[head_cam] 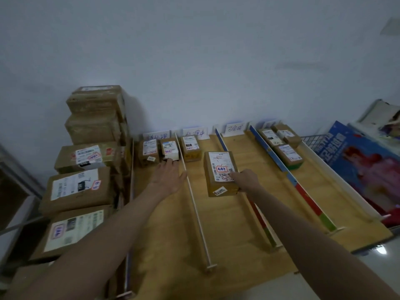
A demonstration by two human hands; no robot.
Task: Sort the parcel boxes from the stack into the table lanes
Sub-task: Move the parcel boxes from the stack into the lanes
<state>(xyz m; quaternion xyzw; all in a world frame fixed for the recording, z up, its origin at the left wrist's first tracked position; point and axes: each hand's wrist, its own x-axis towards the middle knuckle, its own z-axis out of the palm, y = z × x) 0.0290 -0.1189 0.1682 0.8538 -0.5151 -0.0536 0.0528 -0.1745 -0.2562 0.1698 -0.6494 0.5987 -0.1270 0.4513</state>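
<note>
A wooden table fills the middle of the frame, split into lanes by thin upright dividers that run from the near edge toward the wall. The near halves of the lanes lie bare, so there is open board in front of both arms. At the left of the frame the stack of parcel boxes stands tight against the table's left edge.

The left hand reaches up the leftmost lane with fingers stretched out flat, fingertips touching the near end of a small box, which sits beside another small box at the far end. The hand's right side lies just beside the white divider.

The right hand grips a taller labelled box in the second lane, thumb on its top label, fingers curled round its right side next to the coloured divider. Beyond it one box rests at the far end. Three boxes sit in the right-hand lane.
</note>
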